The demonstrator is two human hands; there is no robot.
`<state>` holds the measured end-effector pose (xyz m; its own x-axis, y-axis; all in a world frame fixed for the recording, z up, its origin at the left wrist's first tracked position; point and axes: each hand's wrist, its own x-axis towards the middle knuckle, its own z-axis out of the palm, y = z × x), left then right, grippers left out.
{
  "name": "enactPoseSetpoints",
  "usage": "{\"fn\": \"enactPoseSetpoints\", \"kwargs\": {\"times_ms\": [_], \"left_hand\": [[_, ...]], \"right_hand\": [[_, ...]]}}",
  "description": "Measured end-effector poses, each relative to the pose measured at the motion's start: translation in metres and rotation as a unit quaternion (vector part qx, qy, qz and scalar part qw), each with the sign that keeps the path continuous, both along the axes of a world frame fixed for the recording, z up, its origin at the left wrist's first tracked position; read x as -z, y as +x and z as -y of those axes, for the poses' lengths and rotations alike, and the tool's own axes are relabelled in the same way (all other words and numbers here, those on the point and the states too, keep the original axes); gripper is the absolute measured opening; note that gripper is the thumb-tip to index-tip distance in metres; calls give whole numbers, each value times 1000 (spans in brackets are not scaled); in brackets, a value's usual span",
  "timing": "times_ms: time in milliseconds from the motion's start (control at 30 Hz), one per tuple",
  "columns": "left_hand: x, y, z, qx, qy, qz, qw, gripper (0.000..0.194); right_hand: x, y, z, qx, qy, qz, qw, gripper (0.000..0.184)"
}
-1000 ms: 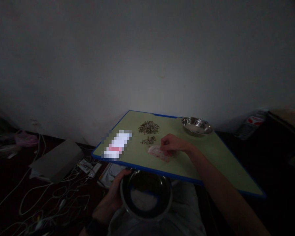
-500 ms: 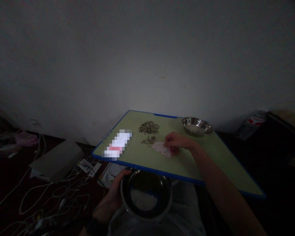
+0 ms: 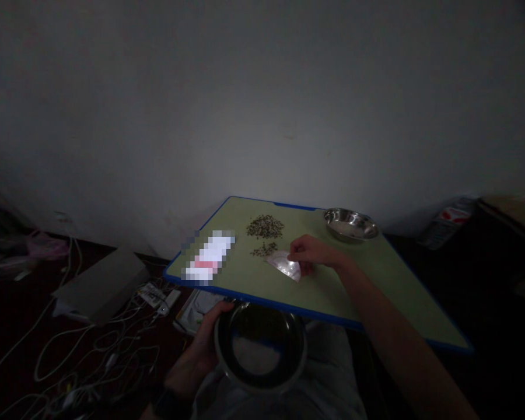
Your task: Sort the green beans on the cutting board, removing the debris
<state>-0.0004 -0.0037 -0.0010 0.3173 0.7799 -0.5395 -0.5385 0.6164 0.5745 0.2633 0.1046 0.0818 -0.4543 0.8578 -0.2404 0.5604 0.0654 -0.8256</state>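
Observation:
A clear half-round protractor (image 3: pixel 284 265) is pinched in my right hand (image 3: pixel 308 252), low over the pale green tabletop (image 3: pixel 227 224). Its far tip is beside a small scatter of dark and light grains or seeds (image 3: pixel 265 249). Behind that lies a larger patch of the same seeds (image 3: pixel 265 226). Below the table's front edge, my left hand (image 3: pixel 212 329) grips the rim of a metal bowl (image 3: pixel 262 385), which rests at my lap. The bowl's inside is dark, with a pale reflection on its bottom.
Another shiny metal bowl (image 3: pixel 350 226) stands at the table's back right. A pixelated bright rectangle (image 3: pixel 209 256) lies at the left. On the floor are a grey box (image 3: pixel 100 286) and tangled white cables (image 3: pixel 109 361). A plastic bottle (image 3: pixel 448 221) is at the right.
My right hand has shifted slightly left, and the protractor has tilted so that it now reflects the light. My left hand and the bowl stay where they were.

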Motion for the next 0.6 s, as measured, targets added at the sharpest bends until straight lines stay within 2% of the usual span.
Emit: {"fn": "enactPoseSetpoints", "kwargs": {"times_ms": [267,600], "left_hand": [[-1,1,0,5,0,17,1000,17],[-1,2,-2,-22,11,10,1000,12]], "right_hand": [[4,-2,-2,1,1,-2,1000,22],[3,-6,0,7,17,2,1000,18]]}}
